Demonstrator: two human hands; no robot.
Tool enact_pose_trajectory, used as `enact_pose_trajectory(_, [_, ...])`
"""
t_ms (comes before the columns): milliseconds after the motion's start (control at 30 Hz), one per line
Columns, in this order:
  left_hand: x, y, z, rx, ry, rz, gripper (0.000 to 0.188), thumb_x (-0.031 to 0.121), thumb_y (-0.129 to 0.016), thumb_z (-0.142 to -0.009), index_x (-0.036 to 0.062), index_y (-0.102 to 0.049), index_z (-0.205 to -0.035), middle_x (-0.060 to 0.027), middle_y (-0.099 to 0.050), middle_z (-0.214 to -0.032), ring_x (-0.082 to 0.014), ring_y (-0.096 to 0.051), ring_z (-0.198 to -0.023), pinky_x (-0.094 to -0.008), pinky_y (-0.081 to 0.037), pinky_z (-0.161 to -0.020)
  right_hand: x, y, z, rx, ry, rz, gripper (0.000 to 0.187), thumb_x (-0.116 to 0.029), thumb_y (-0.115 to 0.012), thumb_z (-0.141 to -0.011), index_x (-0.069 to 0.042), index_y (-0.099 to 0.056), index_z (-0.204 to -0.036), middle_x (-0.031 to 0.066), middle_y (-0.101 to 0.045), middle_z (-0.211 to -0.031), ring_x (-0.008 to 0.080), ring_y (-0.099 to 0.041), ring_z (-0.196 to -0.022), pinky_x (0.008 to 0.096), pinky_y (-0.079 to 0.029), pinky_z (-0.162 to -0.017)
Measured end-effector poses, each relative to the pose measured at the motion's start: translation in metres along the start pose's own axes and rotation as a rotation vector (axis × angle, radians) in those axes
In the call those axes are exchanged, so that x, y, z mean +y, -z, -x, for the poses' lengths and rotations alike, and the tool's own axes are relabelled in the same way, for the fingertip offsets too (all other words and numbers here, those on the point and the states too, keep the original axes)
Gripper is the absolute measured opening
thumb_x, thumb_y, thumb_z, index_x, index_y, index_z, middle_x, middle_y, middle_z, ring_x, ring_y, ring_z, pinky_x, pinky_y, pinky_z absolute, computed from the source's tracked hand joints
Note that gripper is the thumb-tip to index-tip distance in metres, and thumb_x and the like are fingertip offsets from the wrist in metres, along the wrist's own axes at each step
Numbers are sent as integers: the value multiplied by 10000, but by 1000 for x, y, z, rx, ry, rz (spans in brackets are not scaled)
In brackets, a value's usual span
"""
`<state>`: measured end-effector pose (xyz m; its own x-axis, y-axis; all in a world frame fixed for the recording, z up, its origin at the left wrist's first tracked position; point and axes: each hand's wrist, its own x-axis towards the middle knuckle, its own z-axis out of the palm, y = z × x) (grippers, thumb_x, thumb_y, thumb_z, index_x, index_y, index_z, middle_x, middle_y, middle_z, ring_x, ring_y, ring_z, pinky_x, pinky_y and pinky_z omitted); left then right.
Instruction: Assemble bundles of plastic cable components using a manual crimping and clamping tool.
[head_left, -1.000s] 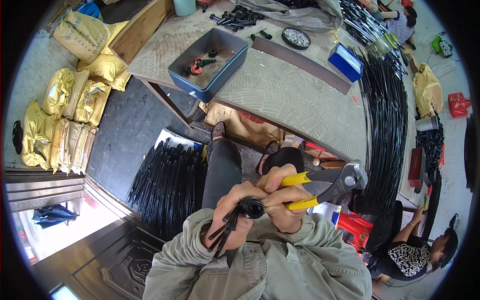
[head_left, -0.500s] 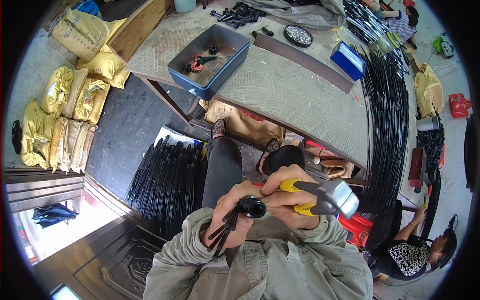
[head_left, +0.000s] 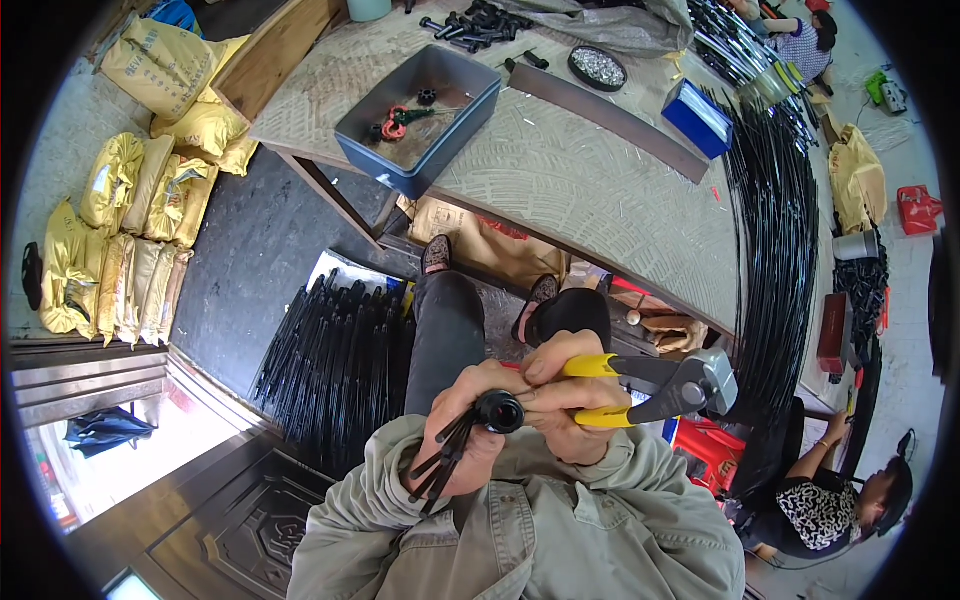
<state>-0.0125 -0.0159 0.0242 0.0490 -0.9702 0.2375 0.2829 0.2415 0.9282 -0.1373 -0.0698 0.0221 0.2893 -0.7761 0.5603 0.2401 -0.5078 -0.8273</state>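
My left hand [head_left: 463, 425] is closed round a black umbrella frame, seen end-on. Its round hollow end [head_left: 499, 411] faces up, and several thin black ribs [head_left: 445, 455] fan out beside it over my wrist. My right hand [head_left: 572, 395] grips yellow-handled pliers [head_left: 675, 388], whose metal head points away to the right. The fingertips of both hands meet at the side of the black end, and what is pinched between them is hidden. Both hands are close in front of my chest, above my lap.
Ahead stands a worktable [head_left: 560, 200] with a grey bin [head_left: 425, 160], a metal strip [head_left: 610, 125], a dish of small clear pieces [head_left: 597, 68] and a blue box [head_left: 698, 118]. Black rods [head_left: 335, 365] stand bundled left of my legs; more [head_left: 780, 230] lie right. A co-worker [head_left: 825, 500] sits at right.
The pliers have swung outward to the right, so their head is farther from my left hand. My left hand and the umbrella frame have shifted only slightly.
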Motion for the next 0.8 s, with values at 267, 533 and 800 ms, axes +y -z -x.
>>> enact_pose_trajectory(267, [1,2,2,-3,-11,-17,452,414,-490,-895,-10,-488,-1052,-110,-554,-883,-192,-522,-759,-289,-417,-708,-2,4,-5,-80,-26,2,159,-101,-741,-708,-31,-618,-781,109,-517,-888,182,-536,-734,277,-460,-639])
enact_pose_trajectory(533, [1,-2,-2,66,-58,-31,451,422,-490,-894,-7,-501,-1036,-85,-535,-834,-162,-507,-739,-273,-408,-677,4,-3,4,3,-68,-22,154,-92,-713,-740,-29,-579,-780,86,-471,-884,166,-507,-723,289,-452,-634])
enact_pose_trajectory(800, [10,-6,-20,-1,50,67,477,443,-466,-902,-17,-524,-1011,-47,-526,-786,-101,-474,-722,-240,-387,-646,-5,-6,-13,283,-428,-586,173,-203,-620,-837,-59,-529,-809,60,-457,-889,144,-484,-678,258,-408,-556])
